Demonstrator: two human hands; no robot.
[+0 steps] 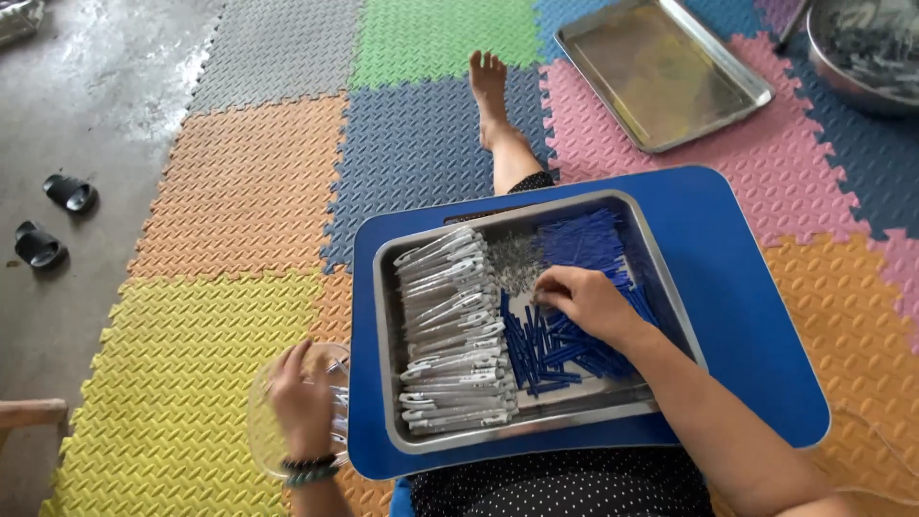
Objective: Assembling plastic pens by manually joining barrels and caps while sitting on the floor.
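— Dotted dark cloth (565, 483) fills the bottom edge, the lap of the person, with a blue lap board (756, 316) resting across it. What sits on the board?

— One steel tray (402, 402). Along its left side lies a stacked row of pale grey clips (450, 335); to the right, a heap of blue sticks (574, 287); between them at the top, a small pile of tiny metal bits (515, 263), too fine to tell what they are.

— And the hands?

— Right hand (586, 299) lies palm down on the blue sticks, fingers curled toward the metal bits. Whether it grips anything underneath I cannot tell; the fingertips are hidden. Left hand (302, 397) is off the board's left edge, reaching into a clear plastic bowl (263, 421) on the floor, fingers bent around something pale, blurred, partly behind the board.

— What is cut off?

— A metal bowl (862, 53) at the top right corner, holding greyish pieces, runs out of view. A wooden piece (29, 414) pokes in at the left edge.

— The floor?

— Interlocking foam mats (239, 191) in yellow, orange, blue, pink, green and grey, laid over bare concrete (86, 86). A second, empty-looking flat steel tray (661, 72) lies on the mats beyond a bare foot (490, 91). Two dark sandals (53, 220) sit on the concrete, well apart from the work.
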